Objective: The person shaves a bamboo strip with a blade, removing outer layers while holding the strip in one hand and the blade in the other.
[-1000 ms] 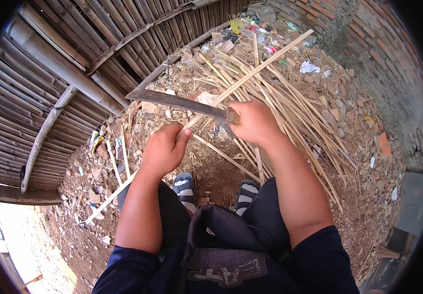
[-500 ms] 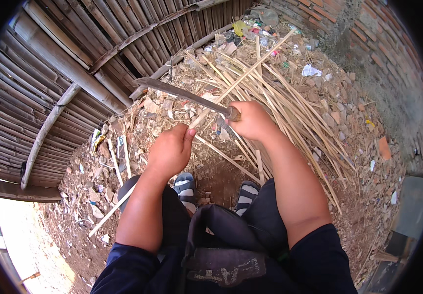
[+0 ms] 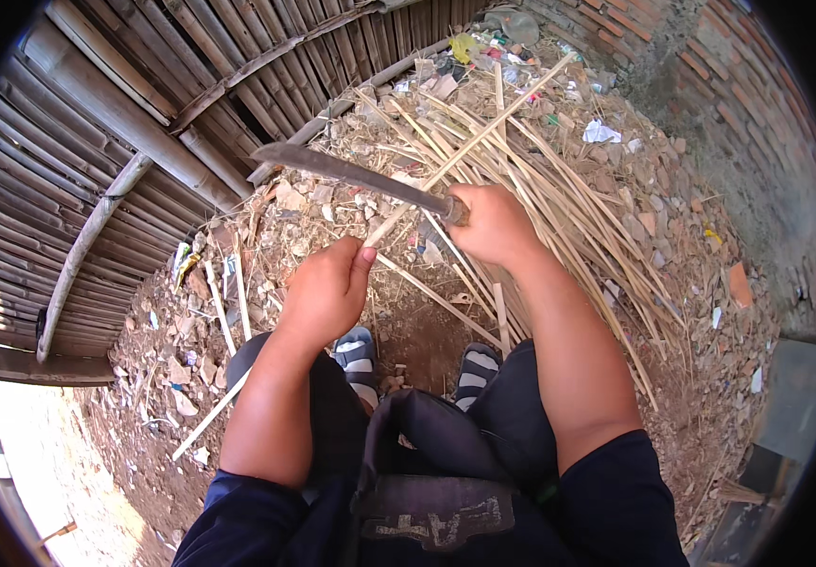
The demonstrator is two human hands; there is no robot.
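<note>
Both hands work over the ground between the knees: the right hand (image 3: 491, 225) is closed around the handle of a long knife (image 3: 356, 175), whose handle is hidden inside the fist, and the left hand (image 3: 327, 291) is curled around the near end of a bamboo strip (image 3: 469, 149). That strip runs up and away to the right, crossing the knife just by the right fist; whether blade and strip touch there is hard to make out.

Largest in view is the bamboo fence (image 3: 96, 161) on the left, round weathered poles bent by the lens and cut off at the rim. A rough brick wall (image 3: 729, 85) closes the upper right. Between them lies a loose pile of strips (image 3: 568, 198), pale, thin and flat, on dry earth strewn with chips and scraps of litter. Striped sandals (image 3: 359, 352) show below the hands (toes partly covered by dark trousers).
</note>
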